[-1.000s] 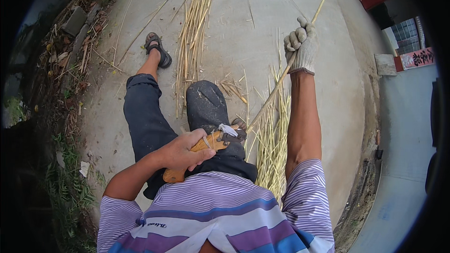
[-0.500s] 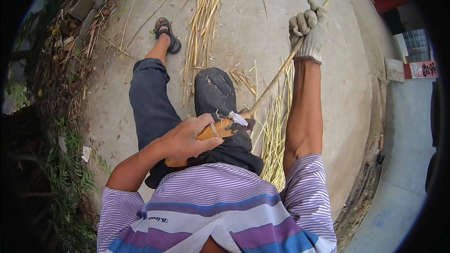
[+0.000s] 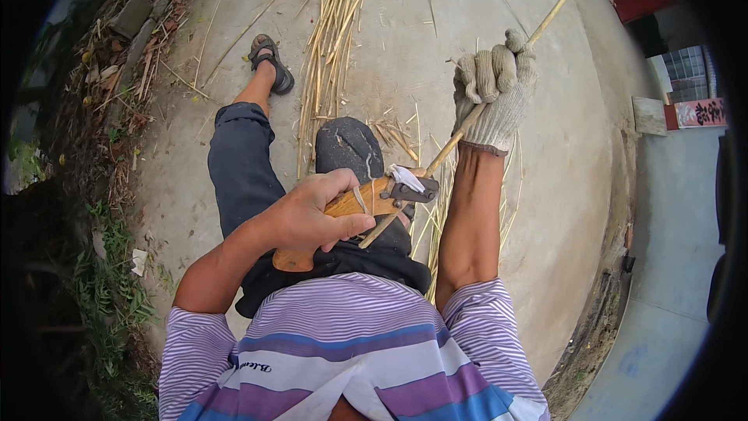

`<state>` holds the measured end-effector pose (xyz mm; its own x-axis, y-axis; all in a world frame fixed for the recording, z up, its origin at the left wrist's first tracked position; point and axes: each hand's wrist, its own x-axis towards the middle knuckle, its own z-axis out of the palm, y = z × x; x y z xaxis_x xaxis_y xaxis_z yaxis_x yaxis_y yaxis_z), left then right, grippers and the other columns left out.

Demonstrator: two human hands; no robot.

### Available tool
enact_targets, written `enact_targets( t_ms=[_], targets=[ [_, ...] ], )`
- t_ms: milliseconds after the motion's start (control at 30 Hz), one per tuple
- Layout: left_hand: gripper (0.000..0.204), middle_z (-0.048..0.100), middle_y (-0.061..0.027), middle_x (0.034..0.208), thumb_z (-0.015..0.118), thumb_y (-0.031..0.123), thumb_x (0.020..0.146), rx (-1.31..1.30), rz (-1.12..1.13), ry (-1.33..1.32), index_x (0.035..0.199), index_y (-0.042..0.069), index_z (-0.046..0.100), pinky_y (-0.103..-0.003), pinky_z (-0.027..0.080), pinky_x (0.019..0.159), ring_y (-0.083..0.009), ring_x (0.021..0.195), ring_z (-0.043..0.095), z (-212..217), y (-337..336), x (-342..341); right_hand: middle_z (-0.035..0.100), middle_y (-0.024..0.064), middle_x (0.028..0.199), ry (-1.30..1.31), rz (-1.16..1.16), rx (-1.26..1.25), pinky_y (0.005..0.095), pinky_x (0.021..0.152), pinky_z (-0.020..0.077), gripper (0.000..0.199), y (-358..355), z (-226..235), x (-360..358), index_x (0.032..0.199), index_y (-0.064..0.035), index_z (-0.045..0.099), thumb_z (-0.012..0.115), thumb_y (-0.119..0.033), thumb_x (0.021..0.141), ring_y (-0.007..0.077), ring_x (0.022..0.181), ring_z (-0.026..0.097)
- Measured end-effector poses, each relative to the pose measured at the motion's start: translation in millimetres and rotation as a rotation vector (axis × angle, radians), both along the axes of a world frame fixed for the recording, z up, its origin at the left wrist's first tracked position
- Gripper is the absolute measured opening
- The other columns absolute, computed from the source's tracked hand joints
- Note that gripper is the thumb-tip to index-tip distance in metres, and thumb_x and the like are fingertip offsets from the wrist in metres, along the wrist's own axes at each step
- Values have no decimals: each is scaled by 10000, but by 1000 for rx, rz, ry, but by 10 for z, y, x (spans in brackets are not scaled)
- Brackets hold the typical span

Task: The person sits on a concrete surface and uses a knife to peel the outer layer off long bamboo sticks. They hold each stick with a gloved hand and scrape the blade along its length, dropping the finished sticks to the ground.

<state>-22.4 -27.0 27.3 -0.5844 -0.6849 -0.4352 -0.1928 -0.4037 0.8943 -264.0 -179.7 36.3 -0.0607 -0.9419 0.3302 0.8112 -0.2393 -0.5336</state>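
My left hand (image 3: 305, 214), bare, is wrapped round a wooden-handled tool (image 3: 360, 201) above my bent knee. The tool has a dark bolted metal head, with white cloth (image 3: 407, 178) and a band tied round it. My right hand (image 3: 497, 97), in a knitted grey-white glove, is closed round a long, thin tan stalk (image 3: 558, 6). This stalk slants from the upper right down to the metal head, and its near end sticks out on the side toward me. How the head meets the stalk cannot be made out.
A bundle of long stalks (image 3: 336, 39) lies on the concrete floor ahead. Thin yellowish strips (image 3: 440, 222) are heaped beside my right forearm. My sandalled foot (image 3: 271, 62) is at upper left. Leaf litter and weeds (image 3: 117, 288) border the left; a grey-blue surface (image 3: 670, 242) is at right.
My right hand has come nearer and a little left, bringing the stalk toward me. The stalk's end now shows past the tool's head. My left hand has barely moved.
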Motion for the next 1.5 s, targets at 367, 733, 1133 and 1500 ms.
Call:
enact_targets(
  t_ms=[367,733,1133,1500],
  targets=[
    [374,596,-52,706,771,306,879,-209,33,-269,998,33,545,-299,481,495,-115,534,586,56,-55,324,337,-66,509,17,-13,159,251,333,256,360,-875,649,-328,971,-48,564,397,-352,1068,88,367,255],
    [305,564,-3,667,724,263,936,-400,230,-70,974,19,544,-248,445,447,-69,494,538,741,-1059,-23,657,129,970,822,-438,239,317,755,574,488,304,401,260,1321,83,478,517,-321,1048,164,806,660],
    [215,586,-1,696,715,233,934,-321,723,220,953,49,606,-235,444,455,-84,510,547,369,-1884,-126,653,166,898,1629,-158,195,490,653,517,185,1606,-398,73,1046,-116,633,497,-239,1025,405,761,655],
    [185,560,2,689,663,227,958,-151,770,190,918,58,598,-253,444,427,-88,500,542,-299,-2180,-163,648,123,767,1737,297,721,372,586,535,361,2868,-510,-1126,1172,-20,623,530,-330,1012,244,644,673]
  ],
)
